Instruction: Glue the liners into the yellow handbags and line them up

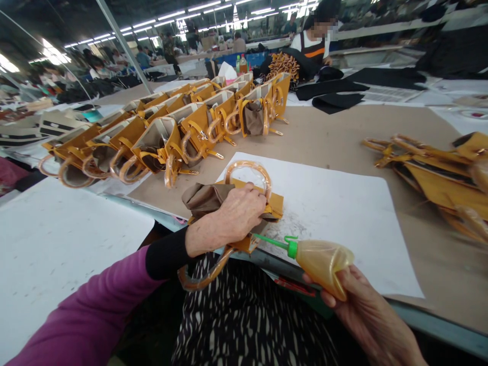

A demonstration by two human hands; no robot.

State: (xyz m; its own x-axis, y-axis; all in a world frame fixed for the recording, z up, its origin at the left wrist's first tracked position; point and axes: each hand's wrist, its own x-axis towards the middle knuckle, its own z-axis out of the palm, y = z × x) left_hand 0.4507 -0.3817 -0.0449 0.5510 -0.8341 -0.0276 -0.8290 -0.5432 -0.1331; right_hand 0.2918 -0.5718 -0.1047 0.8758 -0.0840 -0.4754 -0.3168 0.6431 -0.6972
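A mustard-yellow handbag (275, 204) with brown lining and curved, plastic-wrapped handles lies at the table's front edge. My left hand (244, 211) is closed over its middle, the fingertips hidden by the back of the hand. One handle arches up behind the hand; the other hangs over the table edge above my lap. In my right hand (354, 295) is a squeeze bottle (322, 259) of yellowish liquid, its soft side dented by my grip. The bottle's long green nozzle points left, its tip at the bag just below my left hand.
White paper (328, 203) lies on the brown-covered table (324, 132). Rows of similar yellow bags (194, 124) stand at the back left. More yellow bag pieces (438, 178) are piled at right. Black pieces (337, 101) and a co-worker (312, 43) are farther back.
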